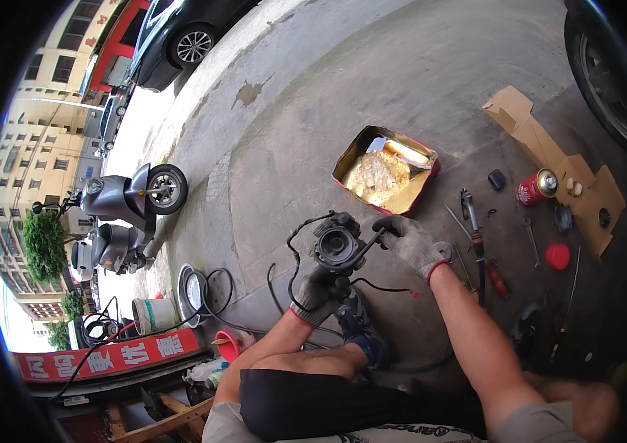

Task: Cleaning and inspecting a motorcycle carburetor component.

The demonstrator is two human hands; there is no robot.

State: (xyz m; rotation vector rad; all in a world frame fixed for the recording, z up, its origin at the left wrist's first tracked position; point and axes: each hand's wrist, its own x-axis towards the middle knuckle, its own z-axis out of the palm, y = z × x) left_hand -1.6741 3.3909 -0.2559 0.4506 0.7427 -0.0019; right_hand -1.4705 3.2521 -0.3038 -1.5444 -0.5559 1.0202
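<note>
— What is nearest the person?

— Bent knees in dark shorts, then two bare forearms rising from the lower edge. Both hands wear grey gloves with red cuffs. The left hand (316, 294) is closed around the underside of a black carburettor (336, 244), holding it up above the concrete (328, 111). The right hand (411, 242) is closed on a thin tool (369, 246) whose tip meets the carburettor's right side. Thin black hoses hang from the carburettor's left and loop down toward the knees.

— And the ground around the carburettor?

— Grey, stained concrete, outdoors in daylight. To the right of the carburettor hand tools (476, 244) lie scattered: pliers, a spanner, screwdrivers. Further right of it lie a red cap (557, 256), a red spray can (536, 187) on its side and a strip of flattened cardboard (550, 159) carrying small parts. Just beyond the carburettor, up and right, sits a square red-edged tin (386, 171) with pale liquid in it.

— To the left of it?

— Down and left of the carburettor are a round metal basin (192, 293), a white bucket (148, 315), a small red cup (227, 344) and black cables trailing over the ground, with a red banner (107, 356) below them.

— And far off?

— Well left of the carburettor two grey scooters (125, 214) stand parked by green shrubs. Far beyond it, a dark car (180, 33) stands at the edge of the concrete, with beige buildings behind. At the far right, a tyre (609, 81) shows at the rim.
</note>
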